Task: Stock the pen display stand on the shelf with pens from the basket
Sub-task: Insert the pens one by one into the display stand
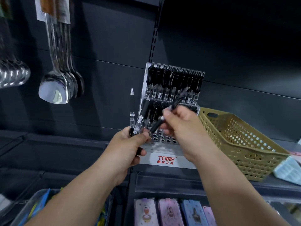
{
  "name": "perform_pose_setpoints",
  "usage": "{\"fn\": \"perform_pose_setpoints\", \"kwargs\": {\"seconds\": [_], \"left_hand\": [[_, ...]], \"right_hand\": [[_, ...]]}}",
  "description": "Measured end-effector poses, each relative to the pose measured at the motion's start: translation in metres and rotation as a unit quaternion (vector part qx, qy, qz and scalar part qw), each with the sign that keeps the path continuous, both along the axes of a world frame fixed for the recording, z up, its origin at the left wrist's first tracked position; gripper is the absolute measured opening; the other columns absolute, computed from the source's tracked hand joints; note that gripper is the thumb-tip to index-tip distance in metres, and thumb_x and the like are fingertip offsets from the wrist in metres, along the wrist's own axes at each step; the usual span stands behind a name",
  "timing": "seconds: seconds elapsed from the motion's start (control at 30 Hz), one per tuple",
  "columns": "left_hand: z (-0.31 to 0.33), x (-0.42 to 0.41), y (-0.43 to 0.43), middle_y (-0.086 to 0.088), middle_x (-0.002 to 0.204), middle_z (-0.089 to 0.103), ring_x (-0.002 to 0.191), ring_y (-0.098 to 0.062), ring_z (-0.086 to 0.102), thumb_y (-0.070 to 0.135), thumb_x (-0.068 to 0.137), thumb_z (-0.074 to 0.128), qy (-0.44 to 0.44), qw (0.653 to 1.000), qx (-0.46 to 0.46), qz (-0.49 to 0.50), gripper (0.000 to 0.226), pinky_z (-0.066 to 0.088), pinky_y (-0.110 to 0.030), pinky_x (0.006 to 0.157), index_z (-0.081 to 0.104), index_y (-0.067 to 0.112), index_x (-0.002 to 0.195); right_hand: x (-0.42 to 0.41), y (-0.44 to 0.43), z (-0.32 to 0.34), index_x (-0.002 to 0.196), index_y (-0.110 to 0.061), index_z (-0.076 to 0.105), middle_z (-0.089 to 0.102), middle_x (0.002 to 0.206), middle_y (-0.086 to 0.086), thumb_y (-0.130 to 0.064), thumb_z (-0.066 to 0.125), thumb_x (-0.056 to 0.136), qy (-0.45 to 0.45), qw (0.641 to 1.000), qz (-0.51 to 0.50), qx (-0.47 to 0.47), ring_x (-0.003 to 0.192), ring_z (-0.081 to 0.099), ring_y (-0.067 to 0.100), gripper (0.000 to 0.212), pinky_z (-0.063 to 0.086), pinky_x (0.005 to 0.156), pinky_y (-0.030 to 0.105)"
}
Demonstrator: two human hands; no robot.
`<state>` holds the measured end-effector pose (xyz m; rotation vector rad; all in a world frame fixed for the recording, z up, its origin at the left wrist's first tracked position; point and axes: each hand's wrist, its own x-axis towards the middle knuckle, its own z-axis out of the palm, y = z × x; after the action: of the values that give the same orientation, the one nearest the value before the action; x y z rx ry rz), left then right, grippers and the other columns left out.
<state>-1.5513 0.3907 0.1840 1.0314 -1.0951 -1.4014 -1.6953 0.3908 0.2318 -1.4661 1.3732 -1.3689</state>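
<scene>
A white pen display stand (166, 159) marked TOME stands on the dark shelf, its back rows full of black pens (175, 82) and its front holes showing. My left hand (128, 149) grips a small bunch of black pens (132, 111) upright, just left of the stand. My right hand (180, 126) pinches a single black pen (157, 125), held slanted over the stand's front holes, its lower end near my left thumb. A blurred pen also shows above my right fingers. The tan perforated basket (241, 141) sits on the shelf right of the stand; its inside is not visible.
Metal ladles and spatulas (57, 85) hang at the upper left. Below the shelf edge (162, 181) lie pastel pencil cases (172, 212) and a clear bin with colourful items (37, 207). A pale blue pack (288, 172) lies right of the basket.
</scene>
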Motion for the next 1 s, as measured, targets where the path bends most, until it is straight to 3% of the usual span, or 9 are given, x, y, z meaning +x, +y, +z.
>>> {"fn": "perform_pose_setpoints", "kwargs": {"seconds": [0.1,0.2,0.33,0.63,0.7,0.77,0.87,1.0], "left_hand": [[-0.002,0.004,-0.005,-0.001,0.078,0.068,0.053,-0.010,0.047,0.021,0.092,0.062,0.017,0.999,0.013,0.026,0.003,0.033,-0.020,0.043,0.061,0.018,0.093],[-0.002,0.005,-0.008,0.001,0.064,0.062,0.050,-0.009,0.045,0.019,0.092,0.062,0.029,0.999,0.018,0.035,0.006,0.030,-0.018,0.041,0.059,0.018,0.087],[-0.001,0.003,-0.010,0.000,0.064,0.059,0.050,-0.009,0.044,0.017,0.092,0.062,0.040,0.998,0.021,0.038,0.007,0.029,-0.017,0.037,0.059,0.017,0.086],[-0.004,0.002,-0.013,0.001,0.064,0.056,0.049,-0.009,0.043,0.019,0.091,0.063,0.035,0.999,0.017,0.033,0.005,0.029,-0.017,0.036,0.060,0.017,0.087],[-0.005,0.002,-0.012,0.001,0.065,0.054,0.050,-0.009,0.042,0.024,0.091,0.063,0.031,0.999,0.015,0.030,0.009,0.028,-0.017,0.036,0.058,0.017,0.088],[-0.004,0.001,-0.011,0.002,0.065,0.053,0.050,-0.009,0.041,0.030,0.091,0.063,0.027,0.999,0.015,0.029,0.014,0.027,-0.017,0.035,0.057,0.017,0.088],[-0.003,0.001,-0.010,0.001,0.065,0.052,0.049,-0.009,0.041,0.033,0.092,0.060,0.032,0.999,0.018,0.029,0.017,0.025,-0.017,0.035,0.054,0.018,0.087],[-0.001,0.004,-0.009,0.000,0.067,0.053,0.049,-0.009,0.041,0.028,0.093,0.059,0.036,0.999,0.022,0.029,0.012,0.024,-0.017,0.035,0.054,0.019,0.086]], "right_hand": [[-0.015,-0.004,0.008,0.097,-0.014,0.060,0.064,0.089,0.006,-0.019,0.052,0.099,0.058,0.993,-0.090,-0.056,0.073,0.058,0.010,0.010,0.047,0.063,0.022],[-0.022,-0.012,0.002,0.097,-0.006,0.057,0.066,0.091,0.017,-0.022,0.052,0.100,0.140,0.979,-0.128,-0.072,0.066,0.052,0.015,0.016,0.041,0.050,0.021],[-0.024,-0.024,-0.007,0.090,-0.008,0.052,0.058,0.077,0.007,-0.021,0.055,0.098,0.204,0.963,-0.150,-0.089,0.057,0.048,0.012,0.016,0.034,0.038,0.014],[-0.013,-0.034,-0.016,0.085,-0.013,0.044,0.050,0.068,-0.003,-0.023,0.057,0.097,0.300,0.940,-0.135,-0.091,0.054,0.046,0.011,0.020,0.039,0.051,0.029],[-0.011,-0.035,-0.021,0.085,-0.015,0.045,0.053,0.069,-0.004,-0.026,0.058,0.097,0.338,0.928,-0.138,-0.069,0.053,0.050,0.010,0.021,0.048,0.049,0.033],[-0.009,-0.036,-0.029,0.086,-0.017,0.047,0.058,0.072,-0.004,-0.029,0.060,0.095,0.363,0.918,-0.151,-0.048,0.059,0.057,0.012,0.020,0.056,0.058,0.040],[-0.005,-0.036,-0.035,0.089,-0.015,0.050,0.061,0.075,-0.001,-0.032,0.063,0.093,0.374,0.913,-0.158,-0.032,0.067,0.060,0.015,0.022,0.055,0.065,0.037],[-0.003,-0.035,-0.032,0.090,-0.013,0.053,0.060,0.071,0.000,-0.038,0.051,0.098,0.387,0.906,-0.164,-0.041,0.065,0.058,0.017,0.026,0.047,0.059,0.031]]}}
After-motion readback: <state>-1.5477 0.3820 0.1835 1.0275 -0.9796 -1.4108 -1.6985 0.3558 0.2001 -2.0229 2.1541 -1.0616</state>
